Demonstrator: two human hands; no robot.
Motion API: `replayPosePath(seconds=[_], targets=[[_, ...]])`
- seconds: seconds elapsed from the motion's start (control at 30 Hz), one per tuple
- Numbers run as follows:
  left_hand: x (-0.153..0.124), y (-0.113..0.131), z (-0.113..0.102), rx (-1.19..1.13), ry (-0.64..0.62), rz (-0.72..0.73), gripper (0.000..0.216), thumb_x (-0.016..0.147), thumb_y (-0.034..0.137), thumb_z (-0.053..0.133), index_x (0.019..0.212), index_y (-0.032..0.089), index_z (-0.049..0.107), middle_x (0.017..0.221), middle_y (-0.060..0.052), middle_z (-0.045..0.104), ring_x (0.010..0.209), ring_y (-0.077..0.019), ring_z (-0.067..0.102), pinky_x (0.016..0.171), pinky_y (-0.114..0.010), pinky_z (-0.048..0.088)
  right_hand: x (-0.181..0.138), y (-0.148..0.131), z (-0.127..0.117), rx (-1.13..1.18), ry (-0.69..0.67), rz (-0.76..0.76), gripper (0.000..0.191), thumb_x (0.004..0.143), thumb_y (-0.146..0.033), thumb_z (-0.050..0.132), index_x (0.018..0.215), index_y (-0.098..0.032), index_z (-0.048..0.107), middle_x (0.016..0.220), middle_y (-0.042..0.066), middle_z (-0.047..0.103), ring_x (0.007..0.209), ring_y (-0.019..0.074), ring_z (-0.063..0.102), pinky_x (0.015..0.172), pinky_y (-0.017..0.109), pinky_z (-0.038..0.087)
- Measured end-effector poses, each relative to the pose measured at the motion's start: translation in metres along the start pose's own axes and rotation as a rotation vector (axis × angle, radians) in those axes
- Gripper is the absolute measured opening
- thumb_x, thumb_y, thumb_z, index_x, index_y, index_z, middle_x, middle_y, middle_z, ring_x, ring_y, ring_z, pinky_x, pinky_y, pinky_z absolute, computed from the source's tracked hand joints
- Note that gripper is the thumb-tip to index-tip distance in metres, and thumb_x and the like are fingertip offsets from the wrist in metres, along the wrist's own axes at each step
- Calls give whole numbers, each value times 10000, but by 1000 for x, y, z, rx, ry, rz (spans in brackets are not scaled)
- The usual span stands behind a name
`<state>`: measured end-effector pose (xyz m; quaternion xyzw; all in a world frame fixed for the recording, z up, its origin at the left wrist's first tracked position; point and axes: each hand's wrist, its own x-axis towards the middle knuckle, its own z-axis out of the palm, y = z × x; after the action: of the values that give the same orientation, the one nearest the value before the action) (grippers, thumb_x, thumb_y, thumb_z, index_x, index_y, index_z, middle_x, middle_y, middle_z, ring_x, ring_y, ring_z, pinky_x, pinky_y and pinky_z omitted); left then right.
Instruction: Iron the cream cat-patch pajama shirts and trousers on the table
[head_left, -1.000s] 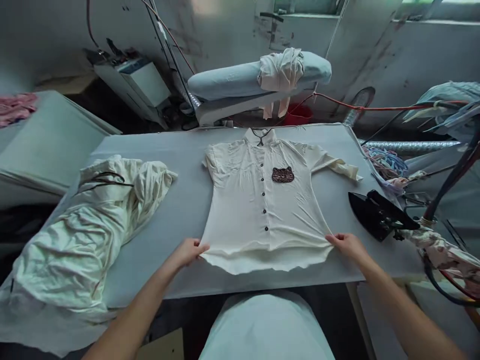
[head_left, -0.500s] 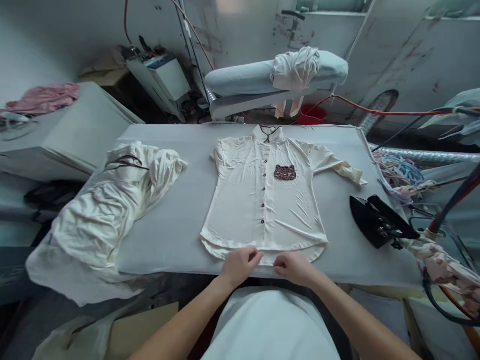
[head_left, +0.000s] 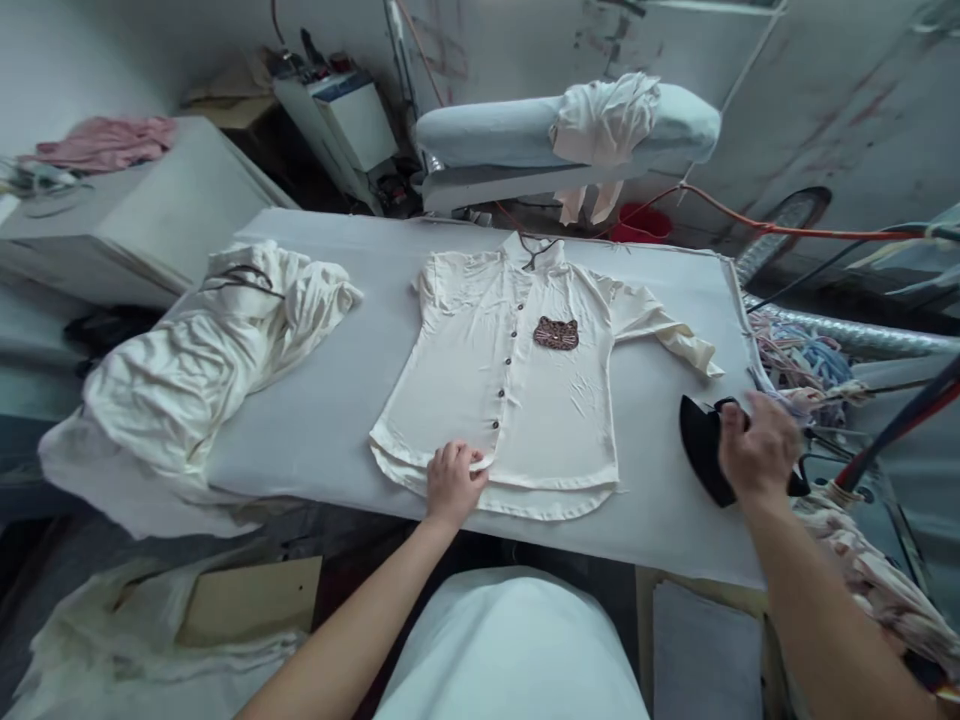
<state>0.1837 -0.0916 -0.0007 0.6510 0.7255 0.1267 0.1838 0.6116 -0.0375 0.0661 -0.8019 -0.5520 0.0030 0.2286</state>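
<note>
1 crumpled cream cloth (head_left: 172, 380) drapes over the left front corner of the worktop (head_left: 315, 410). Mid-worktop, the shirt (head_left: 480, 375) lies buttons up, its hem near the front edge, pinched by the left hand (head_left: 452, 485). Toward the right edge, the right hand (head_left: 761, 450) has left the hem for the iron (head_left: 699, 455); its grip is unclear. Hands now apart, the work seems to involve both things.

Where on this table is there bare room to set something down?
The main bare patch of the table lies between the crumpled cream cloth and the spread shirt; a narrower one lies between the shirt and the iron, below the sleeve. Crowded: the front hem, at the left hand, and the iron, under the right hand.
</note>
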Motion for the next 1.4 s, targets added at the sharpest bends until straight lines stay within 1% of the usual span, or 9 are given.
replayPosePath(seconds=[0.1,0.17,0.43,0.53,0.7,0.83,0.9,1.1,1.4], targets=[[7,-17,-7,-222,-27,52,123,853,312,656,856,210,724,989,-95,710,1011,-270,624,953,-372,465,40,18,-26,-146,-412,162,544,903,-636,420,989,-163,674,833,170,690,788,317,647,717,429,476],[12,-30,-9,-448,-76,16,250,893,413,601,845,208,736,936,-75,733,964,-247,644,913,-340,483,37,1,-33,-106,-754,81,485,900,-636,434,899,-197,641,653,81,634,581,235,584,561,344,414],[28,-44,-15,-908,-235,-264,524,801,634,581,904,161,781,928,-80,767,917,-245,664,832,-328,502,-92,-227,21,-198,-1163,-522,361,907,-556,548,924,-212,657,899,85,730,824,235,683,660,289,421],[17,-34,-12,-764,-286,-129,468,831,589,566,748,166,749,843,-58,744,832,-214,650,786,-302,482,-115,-244,42,-210,-1160,-554,335,895,-520,567,974,-214,679,989,106,745,920,274,695,725,321,455],[-8,-56,-30,-602,-338,-117,426,868,568,575,762,188,734,748,-17,724,727,-176,645,679,-251,457,-95,-146,14,-298,-1153,-255,404,923,-577,469,915,-221,659,901,96,742,795,255,688,658,319,438],[-2,-119,-64,-373,153,-324,212,889,359,585,933,200,719,917,-43,730,820,-180,652,786,-272,495,-81,-120,1,-311,-1147,-165,533,907,-690,428,937,-202,640,907,124,730,814,274,681,692,336,452],[9,-145,-75,-240,244,-374,201,816,263,673,1002,191,701,1040,-75,710,878,-191,650,848,-295,507,-89,-156,8,-232,-1140,-243,575,886,-743,429,953,-209,632,920,117,728,822,274,676,688,337,445],[32,-170,-72,-138,152,-345,112,832,186,666,935,192,708,998,-70,700,918,-202,657,821,-290,496,-143,-310,55,-92,-1181,-465,389,916,-597,484,907,-229,613,933,87,731,825,257,672,629,316,381],[26,-214,-75,-249,110,-288,132,894,232,607,817,209,713,876,-38,700,829,-185,650,760,-284,470,-186,-421,123,-87,-1214,-505,362,911,-519,503,989,-214,682,991,104,748,875,268,693,705,334,459]])
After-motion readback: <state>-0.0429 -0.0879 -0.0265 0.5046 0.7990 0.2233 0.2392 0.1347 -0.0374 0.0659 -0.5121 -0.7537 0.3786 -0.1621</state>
